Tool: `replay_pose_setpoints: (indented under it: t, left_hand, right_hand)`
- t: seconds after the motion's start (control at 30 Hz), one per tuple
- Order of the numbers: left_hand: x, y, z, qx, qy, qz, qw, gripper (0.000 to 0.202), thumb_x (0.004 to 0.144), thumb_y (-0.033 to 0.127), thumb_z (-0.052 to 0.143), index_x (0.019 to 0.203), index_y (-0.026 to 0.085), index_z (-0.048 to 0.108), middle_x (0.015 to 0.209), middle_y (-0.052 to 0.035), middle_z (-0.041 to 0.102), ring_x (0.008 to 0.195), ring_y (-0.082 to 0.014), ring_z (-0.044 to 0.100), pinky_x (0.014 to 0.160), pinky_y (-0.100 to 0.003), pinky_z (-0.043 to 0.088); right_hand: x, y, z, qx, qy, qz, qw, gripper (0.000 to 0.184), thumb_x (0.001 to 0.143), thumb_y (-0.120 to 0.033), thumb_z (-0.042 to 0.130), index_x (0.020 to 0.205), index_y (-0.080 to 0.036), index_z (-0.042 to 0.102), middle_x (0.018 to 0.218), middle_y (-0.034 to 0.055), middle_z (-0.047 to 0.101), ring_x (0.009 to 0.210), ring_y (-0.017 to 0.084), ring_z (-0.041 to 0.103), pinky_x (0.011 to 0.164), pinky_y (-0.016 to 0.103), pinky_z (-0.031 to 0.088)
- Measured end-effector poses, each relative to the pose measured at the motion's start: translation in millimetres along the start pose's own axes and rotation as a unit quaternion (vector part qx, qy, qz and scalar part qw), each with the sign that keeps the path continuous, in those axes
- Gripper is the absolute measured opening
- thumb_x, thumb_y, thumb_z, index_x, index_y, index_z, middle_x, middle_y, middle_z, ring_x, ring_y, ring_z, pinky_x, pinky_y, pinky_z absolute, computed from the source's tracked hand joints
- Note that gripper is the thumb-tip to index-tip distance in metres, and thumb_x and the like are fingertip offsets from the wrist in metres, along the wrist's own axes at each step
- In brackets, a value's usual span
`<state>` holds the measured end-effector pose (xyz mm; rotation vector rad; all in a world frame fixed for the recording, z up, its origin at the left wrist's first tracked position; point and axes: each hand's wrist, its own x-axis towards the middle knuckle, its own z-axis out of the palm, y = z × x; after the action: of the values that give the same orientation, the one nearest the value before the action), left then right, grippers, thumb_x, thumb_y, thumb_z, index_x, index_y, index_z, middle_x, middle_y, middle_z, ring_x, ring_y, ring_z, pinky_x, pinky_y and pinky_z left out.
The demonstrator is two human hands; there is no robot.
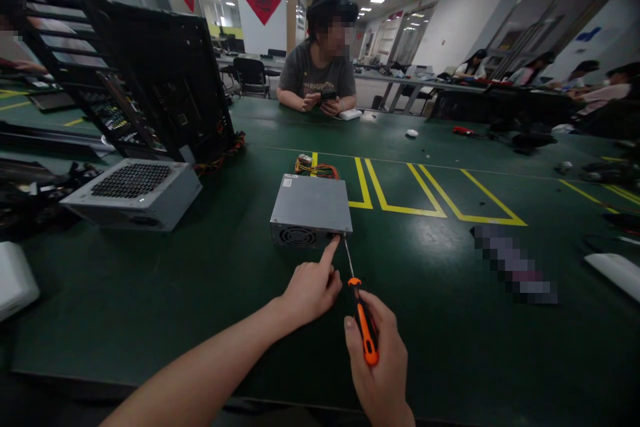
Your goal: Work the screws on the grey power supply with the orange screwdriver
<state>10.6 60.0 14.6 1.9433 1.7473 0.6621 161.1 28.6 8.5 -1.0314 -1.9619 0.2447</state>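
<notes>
1. Your right hand (pixel 383 355) has its grip closed around the orange-and-black handle of a screwdriver (pixel 367 325), whose shaft points to the far side and slightly left.
2. The screwdriver's tip meets the right end of the near face of a grey power supply (pixel 313 201); you cannot tell whether it sits in a screw, as that spot is too small.
3. Your left hand (pixel 309 288) stretches its index finger to the same near face, just left of the tip. Its other fingers curl under, so you cannot tell whether that grip is closed on anything.
4. The power supply lies flat on the green bench (pixel 240 300), in front of you at the middle, its round fan grille toward the left of the near face. A bundle of cables (pixel 320 169) lies behind its far edge.
5. To your left sits a second power supply (pixel 137 197) with a mesh top, near a black computer case (pixel 170 80) standing on the bench.
6. Yellow tape outlines (pixel 407 212) mark the bench beyond and to the right.
7. Across the far side, a person (pixel 316 70) holds a dark phone (pixel 328 96).
</notes>
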Motion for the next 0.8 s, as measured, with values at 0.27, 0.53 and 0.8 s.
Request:
replay_pose_setpoints:
  t: [0.27,0.53,0.8]
  left_hand:
    - [0.0,-0.9,2.5,0.009,0.006,-0.002,1.0,0.066,0.085,0.022,0.039,0.141,0.018,0.003,0.065,0.0047,0.061,0.058,-0.0148,0.058,0.059,-0.026,0.041]
    - [1.1,-0.7,0.1,0.008,0.001,0.003,1.0,0.065,0.086,0.022,0.037,0.141,0.017,0.002,0.065,0.0038,0.061,0.058,-0.0162,0.058,0.056,-0.026,0.04]
    - [-0.1,-0.6,0.0,-0.001,0.003,0.005,1.0,0.065,0.086,0.022,0.038,0.141,0.018,0.003,0.065,0.0043,0.06,0.057,-0.0152,0.058,0.056,-0.025,0.041]
  right_hand:
    - [1.5,-0.1,1.2,-0.028,-0.035,-0.039,0.998,0.018,0.08,-0.017,0.052,0.099,-0.019,0.055,0.079,0.0033,0.049,0.069,0.014,0.049,0.056,0.026,0.044]
    - [-2.8,3.5,-2.7,0.026,-0.055,0.022,0.998,0.035,0.086,-0.03,0.044,0.119,-0.018,0.044,0.098,0.0084,0.056,0.084,0.017,0.057,0.066,0.03,0.05]
    - [-0.9,4.0,-0.9,0.009,-0.007,-0.023,1.0,0.022,0.082,-0.015,0.05,0.103,-0.02,0.054,0.079,0.0021,0.047,0.065,0.011,0.05,0.054,0.024,0.044]
